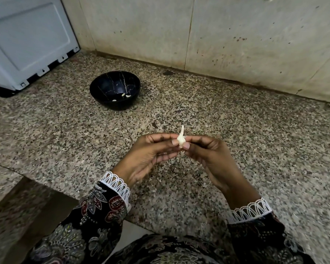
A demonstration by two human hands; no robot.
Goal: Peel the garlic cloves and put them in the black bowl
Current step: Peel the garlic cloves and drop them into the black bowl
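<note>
Both hands, left hand [151, 155], right hand [208, 155], pinching one garlic clove [181, 141], pale, skin tail sticking up, black bowl [115, 89] near counter's [255, 140] back edge, peeled bits inside

Left hand [151, 151], right hand [206, 155], fingertips pinching.

A garlic clove [181, 141] — pale, with a thin wisp of skin sticking up from its tip — sits upright, pinched from both sides above the speckled counter. Farther back on the counter, the black bowl [115, 89] with pale vein lines holds three small peeled cloves [125, 95].
</note>
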